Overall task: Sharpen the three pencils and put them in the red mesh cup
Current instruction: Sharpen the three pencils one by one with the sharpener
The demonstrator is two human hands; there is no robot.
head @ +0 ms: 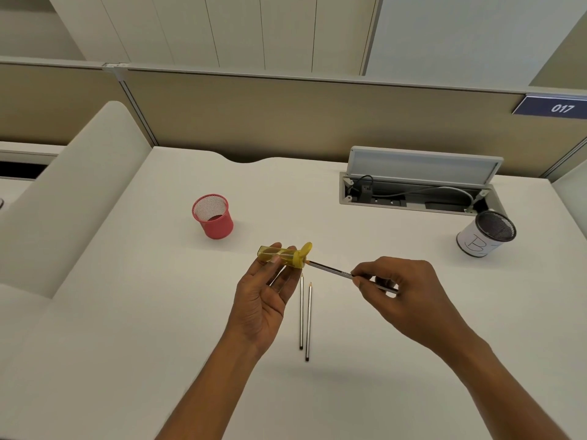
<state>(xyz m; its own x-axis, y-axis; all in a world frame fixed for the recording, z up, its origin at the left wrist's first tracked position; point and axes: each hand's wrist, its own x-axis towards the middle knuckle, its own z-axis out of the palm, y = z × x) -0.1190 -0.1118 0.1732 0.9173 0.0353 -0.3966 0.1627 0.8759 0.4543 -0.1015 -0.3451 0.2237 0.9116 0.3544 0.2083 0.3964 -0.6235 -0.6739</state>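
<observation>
Hands meet above the white desk [413, 360]: our left hand [263, 300] grips the yellow canister sharpener [284, 255] in curled fingertips, while our right hand [403, 290] pinches a striped pencil [330, 269] whose tip sits at the sharpener's mouth. Just below lie two more pencils [301, 312], side by side; the red mesh cup [212, 215] stands well apart, far left. We judge that an angled entry could snap the lead, and the light fingertip hold could let the sharpener twist loose.

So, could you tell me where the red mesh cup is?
Head view: the red mesh cup stands on the desk, left of centre, beyond the left hand and its yellow sharpener.
</observation>
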